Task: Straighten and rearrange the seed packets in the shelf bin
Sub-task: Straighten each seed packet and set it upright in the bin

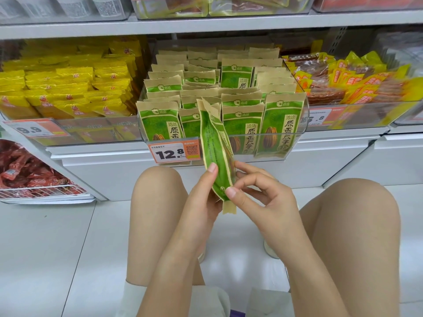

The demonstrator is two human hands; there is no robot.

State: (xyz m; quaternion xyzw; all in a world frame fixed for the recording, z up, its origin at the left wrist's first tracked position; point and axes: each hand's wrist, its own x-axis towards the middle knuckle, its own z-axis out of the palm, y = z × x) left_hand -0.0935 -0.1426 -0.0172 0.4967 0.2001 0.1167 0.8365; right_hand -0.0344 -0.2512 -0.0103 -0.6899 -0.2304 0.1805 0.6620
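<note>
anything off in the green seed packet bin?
Yes. Rows in the clear bin are uneven: mid-bin packets lean and overlap instead of standing upright. One packet is out of the bin, seen edge-on, held by the left hand and right hand.

Bare arms and knees, pale shorts (pixel 206 298), light shoes (pixel 271 250).

The held seed packets (pixel 216 152) stand edge-on, so their printed fronts cannot be read, and the left hand (pixel 201 197) covers their lower left side. They hide part of the clear bin (pixel 297 136) front. The bin's back rows blur together. The neighbouring price tag (pixel 320 118) is smeared, partly unreadable.
</note>
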